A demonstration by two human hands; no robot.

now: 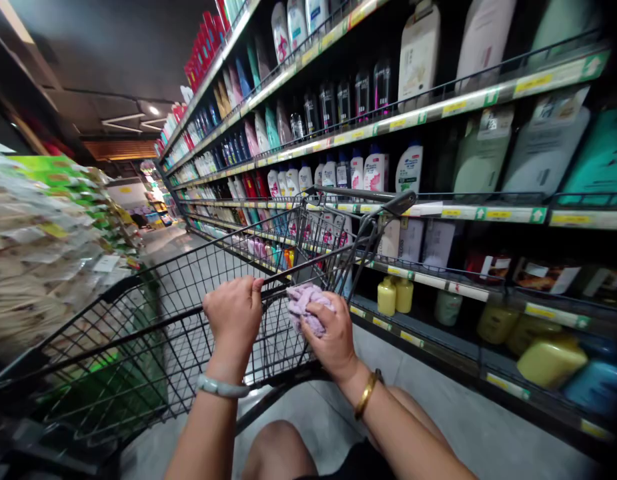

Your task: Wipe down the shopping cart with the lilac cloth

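In the head view a black wire shopping cart [138, 328] stands right in front of me, its basket looking bare inside. My left hand [233, 317], with a pale bangle at the wrist, is closed around the near top rail of the cart. A crumpled light purple cloth [304, 303] is bunched in my right hand [333, 333], whose fingers curl over it. The cloth touches the cart's near side, just right of my left hand. A gold bangle [367, 395] circles my right wrist.
Shelves [438, 107] of shampoo and other bottles run along the right. Yellow bottles [387, 297] stand on the bottom shelf. Stacked packaged goods [53, 233] line the left. A grey tiled floor [388, 353] lies between, and the cart's handle [368, 199] is at the far right end.
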